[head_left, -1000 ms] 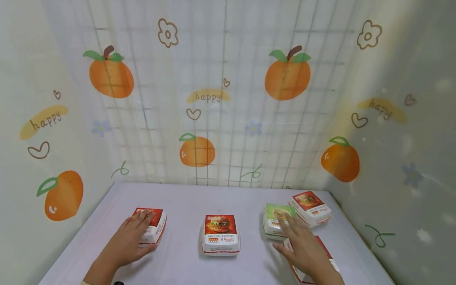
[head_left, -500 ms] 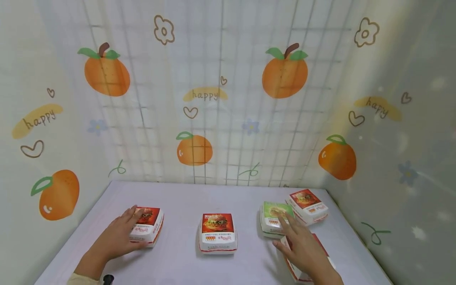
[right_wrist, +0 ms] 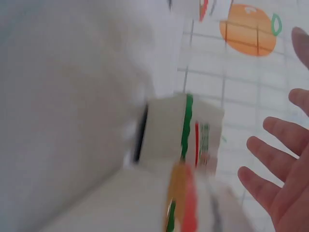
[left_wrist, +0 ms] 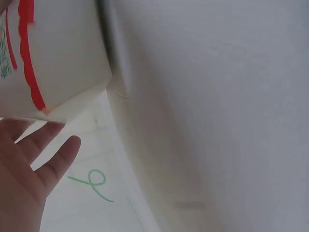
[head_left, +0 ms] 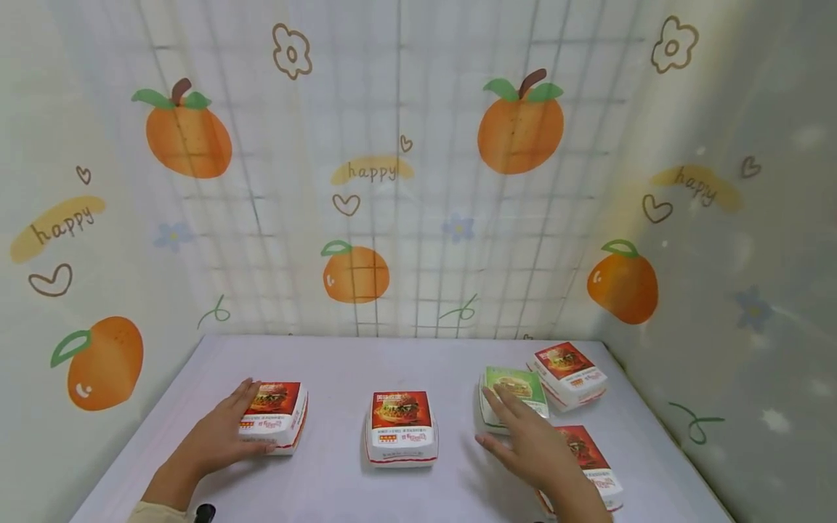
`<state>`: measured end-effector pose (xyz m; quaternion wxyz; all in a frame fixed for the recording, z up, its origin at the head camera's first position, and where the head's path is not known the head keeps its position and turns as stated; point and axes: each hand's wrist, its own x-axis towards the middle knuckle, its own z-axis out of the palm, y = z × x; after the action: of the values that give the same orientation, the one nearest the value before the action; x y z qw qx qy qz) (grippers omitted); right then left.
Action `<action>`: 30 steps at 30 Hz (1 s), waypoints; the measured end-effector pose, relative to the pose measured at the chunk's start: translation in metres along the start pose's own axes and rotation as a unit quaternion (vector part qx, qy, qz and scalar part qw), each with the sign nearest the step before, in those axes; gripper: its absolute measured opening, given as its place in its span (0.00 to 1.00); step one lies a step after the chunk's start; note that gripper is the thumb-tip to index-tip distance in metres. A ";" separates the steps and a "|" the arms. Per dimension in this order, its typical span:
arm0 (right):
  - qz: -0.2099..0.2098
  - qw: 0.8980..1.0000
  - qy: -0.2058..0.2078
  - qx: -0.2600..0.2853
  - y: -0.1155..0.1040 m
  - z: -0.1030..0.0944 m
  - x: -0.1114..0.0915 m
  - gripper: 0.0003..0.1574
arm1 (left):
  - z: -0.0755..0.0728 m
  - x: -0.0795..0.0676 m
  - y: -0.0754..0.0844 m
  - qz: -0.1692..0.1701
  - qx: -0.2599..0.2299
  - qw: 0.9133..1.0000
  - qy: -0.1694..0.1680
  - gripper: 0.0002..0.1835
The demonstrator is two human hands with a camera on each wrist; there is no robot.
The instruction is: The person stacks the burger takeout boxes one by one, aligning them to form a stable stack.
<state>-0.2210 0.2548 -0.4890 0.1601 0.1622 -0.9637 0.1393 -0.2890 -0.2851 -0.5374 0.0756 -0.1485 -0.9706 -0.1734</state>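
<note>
At the left, a red-and-white burger box point(head_left: 277, 421) sits on the table, with my left hand point(head_left: 216, 432) along its left side. The thumb lies across the box's front, and the fingers reach toward its far left corner. In the left wrist view those fingers point(left_wrist: 58, 162) are straight and spread beside the white wall of the box point(left_wrist: 70, 53). My right hand point(head_left: 530, 436) hovers with spread fingers over the front left of a green-topped burger box point(head_left: 516, 385). Its straight fingers stand apart from that box point(right_wrist: 166, 130) in the right wrist view.
Another red burger box point(head_left: 400, 425) stands mid-table between the hands. A red box point(head_left: 598, 472), partly hidden by my right forearm, lies near right; one more point(head_left: 569, 374) touches or nearly touches the green box at back right. A fruit-print curtain point(head_left: 431, 276) encloses the table point(head_left: 340, 363).
My left hand has slid from the top of its box to the left side. My right hand has shifted left, uncovering more of the near right red box.
</note>
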 end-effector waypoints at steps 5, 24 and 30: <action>-0.018 1.000 -0.010 0.008 -0.015 0.005 0.010 0.49 | -0.004 0.001 0.001 -0.021 -0.004 1.000 -0.019 0.69; -0.015 0.995 -0.072 0.074 -0.035 0.033 0.022 0.53 | -0.003 0.009 0.015 -0.053 -0.147 0.981 -0.115 0.66; 0.021 0.982 -0.069 0.173 -0.034 0.046 0.020 0.53 | 0.003 0.009 0.010 -0.079 -0.238 0.958 -0.140 0.72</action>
<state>-0.2390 0.2036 -0.5165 0.0602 0.1762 -0.9369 0.2960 -0.2949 -0.2725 -0.5347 -0.1130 -0.1076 -0.9108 -0.3822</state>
